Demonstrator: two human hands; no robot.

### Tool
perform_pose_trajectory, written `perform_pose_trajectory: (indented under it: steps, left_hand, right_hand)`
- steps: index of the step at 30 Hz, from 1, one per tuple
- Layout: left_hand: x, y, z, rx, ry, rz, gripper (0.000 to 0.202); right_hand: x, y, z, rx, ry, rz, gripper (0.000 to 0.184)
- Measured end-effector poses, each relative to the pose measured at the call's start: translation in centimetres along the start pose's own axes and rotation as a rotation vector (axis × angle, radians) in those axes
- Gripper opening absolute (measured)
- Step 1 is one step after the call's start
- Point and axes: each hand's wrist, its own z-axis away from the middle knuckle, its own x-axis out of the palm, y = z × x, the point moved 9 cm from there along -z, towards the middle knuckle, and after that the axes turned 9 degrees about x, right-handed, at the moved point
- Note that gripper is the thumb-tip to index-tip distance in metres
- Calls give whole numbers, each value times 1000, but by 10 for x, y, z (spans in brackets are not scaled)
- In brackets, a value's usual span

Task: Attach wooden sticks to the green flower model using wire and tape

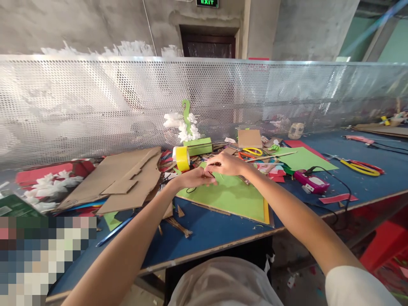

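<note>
We identify the blue table (204,239), bearing the green sheet (237,197). Above this sheet, our left hand (198,177) and right hand (225,164) converge, fingertips close together; we cannot tell what either grips. The yellow tape roll (182,159) sits near the left hand.

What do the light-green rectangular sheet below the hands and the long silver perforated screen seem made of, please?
Light-green rectangular sheet: probably matte paper or card, being thin and evenly coloured. Silver perforated screen: apparently shiny metal, given bright reflections.
</note>
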Motion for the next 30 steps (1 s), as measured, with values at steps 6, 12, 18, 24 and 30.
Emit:
perform_pose_trajectory:
  steps: [6, 12, 18, 24, 30]
  left_hand:
    - [-33, -10, -2, 31, 192, -136, 24]
    - [-25, 7, 7, 84, 143, 91, 63]
    - [-6, 9, 9, -17, 168, 491, 70]
    - [-8, -7, 12, -93, 184, 463, 68]
    - [-32, 5, 6, 32, 224, -71, 41]
  right_hand:
    - [20, -7, 0, 6, -164, 91, 39]
    - [11, 5, -2, 0, -5, 178, 33]
    - [13, 9, -2, -6, -24, 217, 27]
    - [16, 14, -2, 28, -36, 296, 24]
    - [9, 28, 0, 162, -60, 281, 30]
